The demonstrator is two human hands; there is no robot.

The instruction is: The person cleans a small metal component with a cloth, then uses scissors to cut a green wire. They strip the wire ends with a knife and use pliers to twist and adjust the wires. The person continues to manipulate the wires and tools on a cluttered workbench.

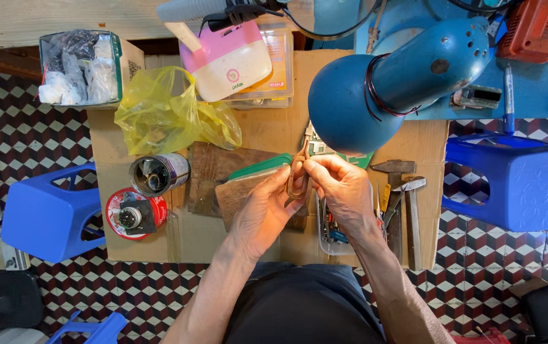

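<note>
1. The copper wire loop [297, 178], a narrow elongated coil, sits at frame centre, upright between both hands, just under the blue lamp shade [344, 105].
2. The left hand [262, 207] pinches its lower left side, fingers closed narrowly on it.
3. The right hand [344, 191] grips its upper right, thumb and fingertips closed on the wire.
4. Beneath lies a cardboard sheet [261, 127]; hammers [401, 191] crowd the right, a yellow bag [166, 114] upper left, a red spool [135, 213] lower left.
5. Blue stools [45, 213] flank both sides.

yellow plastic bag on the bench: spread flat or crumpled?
Crumpled: the yellow plastic bag sits bunched in folds on the cardboard top.
</note>
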